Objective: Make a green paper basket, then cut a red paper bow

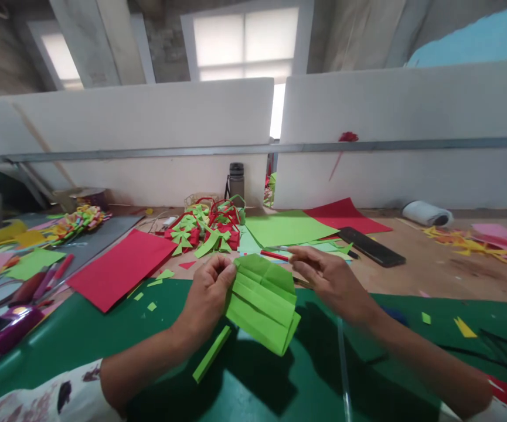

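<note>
My left hand (211, 287) pinches a folded bright green paper (262, 302) at its upper left edge, thumb on the near side. Creases run across the paper, and its layers part at the lower right corner. My right hand (323, 278) is just right of the paper's top, its fingers closed together. A thin, pale tip shows at those fingertips, too small to name. Just behind the paper, a slim red stick (275, 255) lies near the right fingertips. Below the left hand, a narrow folded green strip (211, 355) lies over the green mat (165, 340).
Red paper (123, 266) lies left; green sheets (291, 228) lie behind the hands. Red and green paper pieces (209, 228) are heaped near a dark bottle (236, 180). A black phone (371, 246) lies right. A purple device (4, 337) stands at the left edge.
</note>
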The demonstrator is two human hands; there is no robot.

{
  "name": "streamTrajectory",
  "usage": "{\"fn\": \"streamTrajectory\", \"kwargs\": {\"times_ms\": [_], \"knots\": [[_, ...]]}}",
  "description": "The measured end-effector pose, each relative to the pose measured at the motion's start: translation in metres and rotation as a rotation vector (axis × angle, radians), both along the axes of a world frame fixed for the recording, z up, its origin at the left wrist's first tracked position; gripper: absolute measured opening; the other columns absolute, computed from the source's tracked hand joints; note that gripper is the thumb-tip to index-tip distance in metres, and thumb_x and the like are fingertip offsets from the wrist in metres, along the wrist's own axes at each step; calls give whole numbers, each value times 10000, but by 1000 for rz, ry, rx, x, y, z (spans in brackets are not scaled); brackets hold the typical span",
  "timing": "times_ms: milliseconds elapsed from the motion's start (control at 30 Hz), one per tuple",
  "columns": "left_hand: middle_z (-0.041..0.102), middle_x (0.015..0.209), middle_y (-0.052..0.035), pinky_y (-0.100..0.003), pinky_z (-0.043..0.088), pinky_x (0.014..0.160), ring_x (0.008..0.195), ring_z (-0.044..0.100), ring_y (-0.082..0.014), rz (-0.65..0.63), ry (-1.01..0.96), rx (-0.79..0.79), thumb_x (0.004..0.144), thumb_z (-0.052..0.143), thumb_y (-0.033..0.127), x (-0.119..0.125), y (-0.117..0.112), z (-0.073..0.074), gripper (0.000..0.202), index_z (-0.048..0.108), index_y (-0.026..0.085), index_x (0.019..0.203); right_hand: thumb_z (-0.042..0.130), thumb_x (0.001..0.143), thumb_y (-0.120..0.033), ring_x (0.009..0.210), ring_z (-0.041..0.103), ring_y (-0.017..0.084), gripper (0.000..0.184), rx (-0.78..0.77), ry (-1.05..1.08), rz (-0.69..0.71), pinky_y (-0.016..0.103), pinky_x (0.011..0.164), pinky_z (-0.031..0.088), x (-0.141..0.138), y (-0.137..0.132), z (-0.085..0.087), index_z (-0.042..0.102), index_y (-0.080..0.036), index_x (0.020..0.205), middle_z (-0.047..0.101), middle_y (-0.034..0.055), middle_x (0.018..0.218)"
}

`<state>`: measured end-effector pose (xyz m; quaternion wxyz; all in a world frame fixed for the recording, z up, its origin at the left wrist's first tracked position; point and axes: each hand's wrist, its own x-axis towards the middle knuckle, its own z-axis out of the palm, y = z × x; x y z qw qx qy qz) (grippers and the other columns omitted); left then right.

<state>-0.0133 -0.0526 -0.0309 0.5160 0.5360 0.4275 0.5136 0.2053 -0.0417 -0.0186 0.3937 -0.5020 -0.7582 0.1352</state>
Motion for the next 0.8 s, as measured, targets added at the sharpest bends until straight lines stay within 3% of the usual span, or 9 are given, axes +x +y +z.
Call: {"fn": "streamTrajectory", "kwargs": {"times_ms": [67, 167, 267, 367, 467, 667, 800], "knots": [[463, 635, 50, -188, 346, 492, 513, 418, -73, 63, 35, 79, 829, 539, 379, -1, 1, 1, 220, 473, 180, 762, 422, 870, -533, 666, 631, 179, 413, -243, 363, 62, 306, 649, 510, -8, -7, -2, 612, -167, 878, 656, 42, 717], [435, 623, 59, -185, 331, 470, 490, 379, -69, 133, 66, 145, 842, 524, 374, -1, 2, -1, 217, 468, 182, 758, 515, 774, -629, 566, 615, 160, 478, -500, 637, 141, 299, 587, 518, -22, -16, -10, 583, -158, 820, 611, 9, 600], [447, 626, 60, -190, 350, 474, 486, 391, -73, 137, 43, 137, 846, 519, 381, -1, 2, -3, 217, 462, 186, 770, 692, 694, -495, 633, 664, 197, 494, -638, 760, 269, 332, 622, 534, -32, -23, -15, 529, -169, 1029, 677, 19, 672], [500, 665, 53, -195, 397, 521, 524, 456, -79, 82, -24, 65, 831, 557, 380, 1, 0, -4, 212, 474, 187, 802, 713, 710, -303, 727, 690, 219, 540, -635, 814, 270, 351, 668, 539, -36, -27, -13, 443, -191, 1164, 725, 43, 807], [591, 764, 17, -213, 446, 589, 633, 555, -107, 22, -150, -20, 796, 611, 398, 2, -2, -4, 255, 505, 186, 891, 693, 719, -236, 792, 691, 228, 538, -565, 838, 219, 349, 689, 542, -32, -26, -9, 415, -190, 1178, 732, 55, 888], [674, 840, -100, -221, 451, 505, 670, 624, -164, -225, -219, -262, 771, 634, 411, 8, -7, -15, 361, 607, 99, 949, 679, 735, -250, 811, 692, 244, 559, -463, 799, 163, 352, 676, 549, -25, -21, -10, 384, -172, 1203, 741, 66, 885], [690, 896, -139, -210, 463, 481, 724, 651, -195, -248, -257, -302, 756, 655, 394, 9, -8, -20, 373, 620, 83, 960, 693, 723, -289, 826, 690, 253, 578, -458, 785, 173, 378, 707, 550, -26, -20, -9, 385, -167, 1197, 740, 79, 876]]}}
